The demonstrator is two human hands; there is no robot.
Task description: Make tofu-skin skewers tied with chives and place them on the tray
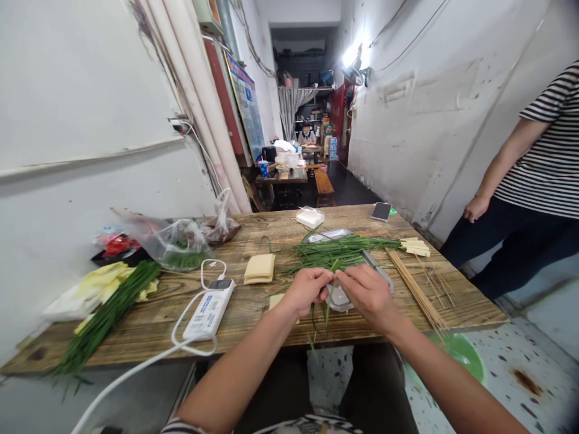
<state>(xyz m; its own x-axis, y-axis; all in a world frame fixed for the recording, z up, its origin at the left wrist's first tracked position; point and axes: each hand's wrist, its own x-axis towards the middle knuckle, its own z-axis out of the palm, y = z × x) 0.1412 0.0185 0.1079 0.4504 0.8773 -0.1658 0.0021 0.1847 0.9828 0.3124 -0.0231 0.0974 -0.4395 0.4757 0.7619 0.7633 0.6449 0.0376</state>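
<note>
My left hand and my right hand meet over the near part of the table, both pinching a few green garlic chives. Loose ends of the strands hang below the fingers. Just beyond lies a heap of chives, spread partly across a clear tray and a second shallow tray. A stack of square, pale yellow tofu sheets sits left of my hands. Another pale sheet is partly hidden by my left hand. Thin wooden skewers lie to the right, some with pale yellow pieces at their far ends.
On the left are a white power strip with its cable, a chive bundle and plastic bags. A white box and a phone lie at the far edge. A person stands at right, above a green basin.
</note>
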